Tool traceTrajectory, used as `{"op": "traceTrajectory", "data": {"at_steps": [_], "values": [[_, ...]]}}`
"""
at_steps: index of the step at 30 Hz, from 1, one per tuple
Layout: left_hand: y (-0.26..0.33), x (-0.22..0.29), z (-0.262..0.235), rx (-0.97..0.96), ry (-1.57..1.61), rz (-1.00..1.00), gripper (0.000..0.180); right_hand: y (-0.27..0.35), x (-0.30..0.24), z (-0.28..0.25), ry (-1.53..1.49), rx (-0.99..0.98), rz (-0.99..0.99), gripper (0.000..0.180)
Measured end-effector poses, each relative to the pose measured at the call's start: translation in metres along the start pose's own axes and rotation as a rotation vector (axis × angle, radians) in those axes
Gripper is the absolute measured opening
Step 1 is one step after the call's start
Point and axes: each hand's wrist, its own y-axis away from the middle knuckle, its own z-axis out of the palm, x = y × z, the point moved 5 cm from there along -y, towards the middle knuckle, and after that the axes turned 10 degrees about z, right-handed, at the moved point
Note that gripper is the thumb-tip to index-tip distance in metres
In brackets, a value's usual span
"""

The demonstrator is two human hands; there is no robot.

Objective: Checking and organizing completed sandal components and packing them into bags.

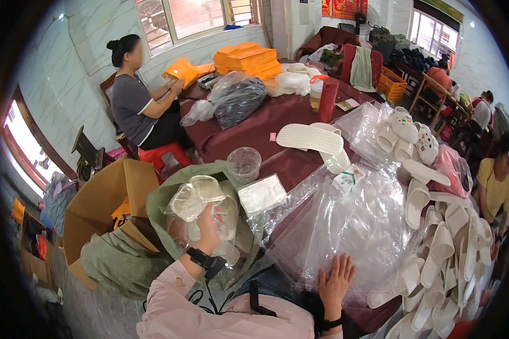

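From the head camera, looking down, the left hand (209, 230), left of the frame's centre, is clamped on a clear-wrapped pair of off-white slippers (197, 198), its fingers partly hidden by the package. The pair is over the mouth of a green woven sack (159, 195), where more wrapped slippers show. At lower centre-right, the right hand (336, 279) lies palm down, fingers extended and slightly apart, on a spread of clear plastic bags (345, 220) covering part of a dark-red bench (240, 148). A small white-and-green box (348, 178) rests on the bags. Loose off-white slippers (437, 254) heap up at the right; two more cross at upper centre-right, near a red cylinder (327, 100). An open cardboard box (90, 198) stands at left. At upper left, a seated co-worker (138, 101) handles an orange packet (181, 70) beside a stack of orange packets (247, 61).
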Motion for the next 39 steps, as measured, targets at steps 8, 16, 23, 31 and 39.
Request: {"op": "traceTrajectory", "data": {"at_steps": [8,16,23,31,39], "values": [[-0.041,-0.020,-0.024,0.041,0.652,-0.237,0.048,-0.001,0.007,0.002,0.006,0.005,0.033,0.054],[-0.013,-0.040,-0.001,0.106,0.473,-0.430,0.048,0.003,0.008,0.002,0.026,0.016,0.037,0.057],[-0.034,-0.052,-0.019,0.028,0.361,-0.379,0.013,0.000,0.002,0.006,0.005,-0.008,0.002,0.058],[0.016,-0.015,0.039,-0.209,0.236,-0.384,0.014,-0.001,0.006,-0.002,0.028,0.016,0.015,0.054],[0.064,0.030,0.076,-0.509,-0.166,0.085,0.010,0.003,0.003,0.000,0.044,0.036,0.028,0.054]]}}
